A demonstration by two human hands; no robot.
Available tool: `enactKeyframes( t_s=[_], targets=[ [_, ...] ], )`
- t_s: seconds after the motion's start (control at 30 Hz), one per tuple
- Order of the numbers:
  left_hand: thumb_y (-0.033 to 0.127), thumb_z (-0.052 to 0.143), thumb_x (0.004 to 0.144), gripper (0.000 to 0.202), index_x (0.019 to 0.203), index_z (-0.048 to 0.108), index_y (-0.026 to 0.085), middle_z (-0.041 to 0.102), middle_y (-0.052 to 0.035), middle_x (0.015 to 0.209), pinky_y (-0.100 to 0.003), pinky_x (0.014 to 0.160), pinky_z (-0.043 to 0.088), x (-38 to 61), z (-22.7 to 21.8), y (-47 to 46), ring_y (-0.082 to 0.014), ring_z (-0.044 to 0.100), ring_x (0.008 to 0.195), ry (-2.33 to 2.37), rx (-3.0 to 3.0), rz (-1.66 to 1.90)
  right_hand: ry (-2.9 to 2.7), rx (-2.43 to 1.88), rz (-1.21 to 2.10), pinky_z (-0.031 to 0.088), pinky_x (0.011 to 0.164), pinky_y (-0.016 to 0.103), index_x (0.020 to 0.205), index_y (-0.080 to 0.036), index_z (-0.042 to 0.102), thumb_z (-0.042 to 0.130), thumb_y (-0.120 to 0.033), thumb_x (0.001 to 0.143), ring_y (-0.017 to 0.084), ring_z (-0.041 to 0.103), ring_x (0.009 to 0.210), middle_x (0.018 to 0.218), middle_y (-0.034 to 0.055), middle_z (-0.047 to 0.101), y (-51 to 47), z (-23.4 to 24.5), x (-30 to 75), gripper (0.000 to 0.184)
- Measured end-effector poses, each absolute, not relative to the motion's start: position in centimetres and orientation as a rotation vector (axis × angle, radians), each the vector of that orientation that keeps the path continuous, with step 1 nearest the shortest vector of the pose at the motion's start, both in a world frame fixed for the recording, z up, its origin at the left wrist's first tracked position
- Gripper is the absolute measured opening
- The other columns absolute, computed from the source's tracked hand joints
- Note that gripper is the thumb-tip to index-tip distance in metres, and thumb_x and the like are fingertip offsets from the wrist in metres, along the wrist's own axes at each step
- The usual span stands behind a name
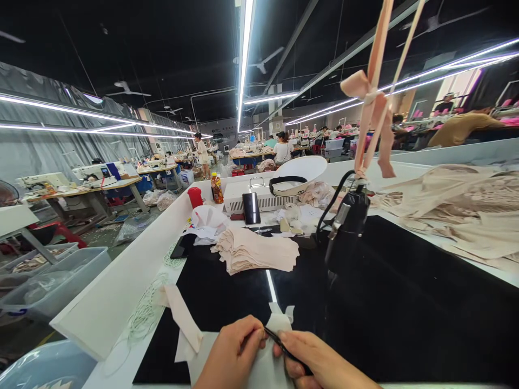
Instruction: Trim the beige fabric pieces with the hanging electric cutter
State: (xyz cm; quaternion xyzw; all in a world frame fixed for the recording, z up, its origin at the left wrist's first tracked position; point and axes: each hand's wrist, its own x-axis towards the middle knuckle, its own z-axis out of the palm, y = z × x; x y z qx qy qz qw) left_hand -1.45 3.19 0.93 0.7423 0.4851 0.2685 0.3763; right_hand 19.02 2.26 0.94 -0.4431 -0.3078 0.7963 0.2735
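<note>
My left hand (235, 351) is pinched closed at the edge of a pale fabric piece (279, 322) near the table's front. My right hand (310, 354) is closed around a slim black pointed tool (286, 349), whose exact kind I cannot make out. The tool's tip points left and meets the fingertips of my left hand. Below both hands, the pale cloth spreads over the black work surface (389, 319). A beige strip (182, 313) lies at its left side. Beyond my hands rests a stack of beige fabric pieces (259, 248).
A black iron (347, 219) stands upright right of the stack, with peach fabric strips (371, 108) hanging above it. Pale green cord (148, 308) lies left. A phone (251, 208) leans against a white box (233, 201). Beige cloth (462, 210) heaps at right.
</note>
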Motion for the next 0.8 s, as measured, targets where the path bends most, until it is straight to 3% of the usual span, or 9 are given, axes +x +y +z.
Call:
enactKeyframes(
  t_s=[0.47,0.6,0.7,0.8],
  targets=[
    [0.043,0.045,0.102,0.035,0.085,0.065,0.021,0.068,-0.0022,0.085,-0.026,0.074,0.042,-1.5,0.8,3.2,-0.0188,0.061,0.081,1.25,1.902,0.684,-0.718,-1.162,2.128,0.008,0.037,0.01,0.091,-0.014,0.065,0.063,-0.038,0.105,0.0,0.025,0.042,0.064,-0.0064,0.046,2.2,0.0,19.0,0.027],
    [0.041,0.046,0.102,0.033,0.086,0.067,0.021,0.071,-0.0034,0.09,-0.027,0.079,0.044,-1.7,0.8,3.2,-0.0196,0.064,0.086,1.236,1.934,0.671,-0.774,-1.108,2.073,0.009,0.038,0.01,0.096,-0.016,0.068,0.081,-0.056,0.087,0.0,0.026,0.044,0.068,-0.0061,0.049,2.2,0.3,19.4,0.043],
    [0.042,0.044,0.103,0.034,0.09,0.067,0.021,0.072,-0.0049,0.096,-0.027,0.081,0.046,-2.0,0.9,3.0,-0.02,0.066,0.09,1.232,1.987,0.645,-0.991,-1.087,2.022,0.013,0.037,0.012,0.097,-0.02,0.071,0.08,-0.078,0.073,0.001,0.024,0.043,0.064,-0.0084,0.045,1.8,0.4,20.9,0.064],
    [0.044,0.046,0.103,0.032,0.094,0.068,0.023,0.073,-0.0053,0.101,-0.027,0.083,0.047,-2.8,0.8,2.0,-0.0204,0.068,0.093,1.211,2.004,0.602,-1.242,-1.213,1.753,0.031,0.041,0.015,0.094,-0.022,0.075,0.065,-0.085,0.082,0.006,0.036,0.045,0.058,-0.0065,0.045,0.5,-0.8,24.0,0.065]
  ],
)
